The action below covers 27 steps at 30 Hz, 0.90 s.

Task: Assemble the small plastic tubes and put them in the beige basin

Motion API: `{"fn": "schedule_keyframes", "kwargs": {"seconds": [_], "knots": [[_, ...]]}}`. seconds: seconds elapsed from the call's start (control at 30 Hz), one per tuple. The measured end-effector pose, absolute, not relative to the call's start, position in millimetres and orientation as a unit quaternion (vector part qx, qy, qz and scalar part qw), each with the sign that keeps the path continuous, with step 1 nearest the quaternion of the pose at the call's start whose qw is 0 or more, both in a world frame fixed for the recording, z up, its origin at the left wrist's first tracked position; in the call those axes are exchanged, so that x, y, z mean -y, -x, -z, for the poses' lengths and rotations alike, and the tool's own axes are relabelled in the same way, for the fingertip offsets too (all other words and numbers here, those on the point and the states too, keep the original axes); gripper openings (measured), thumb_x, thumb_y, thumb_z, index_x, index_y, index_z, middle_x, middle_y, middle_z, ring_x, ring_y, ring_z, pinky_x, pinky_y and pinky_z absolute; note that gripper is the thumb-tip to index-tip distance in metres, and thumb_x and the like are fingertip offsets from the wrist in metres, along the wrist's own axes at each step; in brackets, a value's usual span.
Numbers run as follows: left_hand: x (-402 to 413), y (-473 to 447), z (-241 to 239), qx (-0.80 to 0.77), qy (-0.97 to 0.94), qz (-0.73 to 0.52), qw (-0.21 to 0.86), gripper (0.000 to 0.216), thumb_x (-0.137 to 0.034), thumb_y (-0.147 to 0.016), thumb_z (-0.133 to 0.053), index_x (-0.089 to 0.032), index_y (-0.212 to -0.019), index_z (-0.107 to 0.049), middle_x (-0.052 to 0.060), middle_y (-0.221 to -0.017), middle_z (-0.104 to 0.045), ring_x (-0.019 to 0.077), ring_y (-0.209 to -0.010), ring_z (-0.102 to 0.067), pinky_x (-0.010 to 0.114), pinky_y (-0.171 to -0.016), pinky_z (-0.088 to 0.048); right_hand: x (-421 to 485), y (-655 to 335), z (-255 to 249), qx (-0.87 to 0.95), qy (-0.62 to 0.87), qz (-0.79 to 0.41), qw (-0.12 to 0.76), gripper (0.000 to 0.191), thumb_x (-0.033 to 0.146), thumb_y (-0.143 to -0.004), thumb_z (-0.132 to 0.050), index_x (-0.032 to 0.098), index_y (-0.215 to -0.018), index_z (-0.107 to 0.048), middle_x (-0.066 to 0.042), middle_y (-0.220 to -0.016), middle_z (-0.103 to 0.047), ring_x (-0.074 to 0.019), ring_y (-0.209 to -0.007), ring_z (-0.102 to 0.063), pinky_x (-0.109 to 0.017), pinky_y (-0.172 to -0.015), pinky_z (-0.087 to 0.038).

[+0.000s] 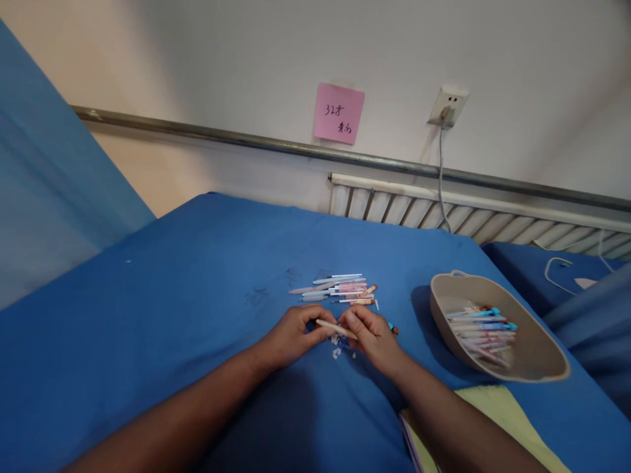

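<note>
My left hand (pixel 294 336) and my right hand (pixel 371 335) meet over the blue table (pixel 172 315), both pinched on one pale pen barrel (pixel 335 328) that lies slanted between them. Small white and blue bits (pixel 339 345) lie on the cloth just under the hands. A loose pile of several pens (pixel 340 289) lies just beyond my fingers. A blue pen tip (pixel 391 326) shows behind my right hand.
A beige oval bowl (pixel 537 368) with several pens in it stands at the right. A yellow pad (pixel 497 407) lies near the front right edge. A pink note (pixel 338 113), a wall socket (pixel 447 105) and a radiator (pixel 473 210) are behind.
</note>
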State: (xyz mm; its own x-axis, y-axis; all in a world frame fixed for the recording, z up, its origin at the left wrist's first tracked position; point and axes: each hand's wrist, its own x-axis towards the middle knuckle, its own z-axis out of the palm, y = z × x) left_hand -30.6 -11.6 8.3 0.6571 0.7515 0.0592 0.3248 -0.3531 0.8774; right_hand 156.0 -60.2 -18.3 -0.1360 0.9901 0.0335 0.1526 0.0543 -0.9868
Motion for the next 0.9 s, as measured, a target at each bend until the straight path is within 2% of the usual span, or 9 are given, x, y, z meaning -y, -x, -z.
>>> {"fn": "schedule_keyframes", "kwargs": {"seconds": [0.1, 0.3, 0.5, 0.63, 0.9], "knots": [[8.1, 34.9, -11.0, -0.357, -0.777, -0.238, 0.46, 0.02, -0.033, -0.081, -0.056, -0.017, -0.086, -0.067, 0.002, -0.084, -0.068, 0.0166, -0.08, -0.06, 0.025, -0.074, -0.044, 59.1, -159.5, 18.6, 0.591, 0.492, -0.479, 0.424, 0.036, 0.05, -0.089, -0.043, 0.018, -0.083, -0.057, 0.005, -0.054, -0.045, -0.0096, -0.047, -0.042, -0.021, -0.047, -0.032], [-2.1, 44.4, -13.2, -0.389, -0.762, -0.263, 0.446, 0.021, -0.034, -0.079, -0.057, -0.016, -0.084, -0.067, 0.002, -0.08, -0.066, 0.016, -0.076, -0.058, 0.025, -0.072, -0.044, 52.7, -168.2, 26.8, 0.572, 0.486, -0.497, 0.436, 0.027, 0.045, -0.083, -0.052, 0.018, -0.08, -0.055, 0.004, -0.061, -0.049, -0.0085, -0.047, -0.039, -0.021, -0.046, -0.03], [-10.4, 49.3, -6.4, -0.41, -0.731, -0.292, 0.46, 0.022, -0.036, -0.078, -0.06, -0.016, -0.083, -0.065, 0.001, -0.076, -0.062, 0.0144, -0.072, -0.055, 0.024, -0.067, -0.043, 50.4, -171.4, 26.1, 0.568, 0.476, -0.505, 0.443, 0.018, 0.036, -0.08, -0.056, 0.019, -0.079, -0.054, 0.005, -0.059, -0.045, -0.0083, -0.05, -0.036, -0.021, -0.047, -0.026], [-15.0, 51.3, -4.0, -0.416, -0.695, -0.317, 0.494, 0.023, -0.038, -0.077, -0.06, -0.016, -0.081, -0.064, 0.0, -0.072, -0.061, 0.0128, -0.066, -0.054, 0.022, -0.062, -0.042, 48.1, -177.6, 25.1, 0.581, 0.48, -0.483, 0.446, 0.017, 0.035, -0.081, -0.054, 0.018, -0.077, -0.053, 0.005, -0.06, -0.044, -0.0086, -0.052, -0.036, -0.021, -0.049, -0.028], [-19.7, 53.8, -4.7, -0.43, -0.667, -0.343, 0.503, 0.027, -0.042, -0.078, -0.059, -0.015, -0.077, -0.061, -0.001, -0.07, -0.058, 0.012, -0.066, -0.052, 0.021, -0.062, -0.04, 45.8, -186.4, 22.6, 0.591, 0.473, -0.481, 0.441, 0.021, 0.038, -0.082, -0.053, 0.019, -0.075, -0.051, 0.004, -0.059, -0.044, -0.0091, -0.053, -0.038, -0.021, -0.049, -0.03]]}}
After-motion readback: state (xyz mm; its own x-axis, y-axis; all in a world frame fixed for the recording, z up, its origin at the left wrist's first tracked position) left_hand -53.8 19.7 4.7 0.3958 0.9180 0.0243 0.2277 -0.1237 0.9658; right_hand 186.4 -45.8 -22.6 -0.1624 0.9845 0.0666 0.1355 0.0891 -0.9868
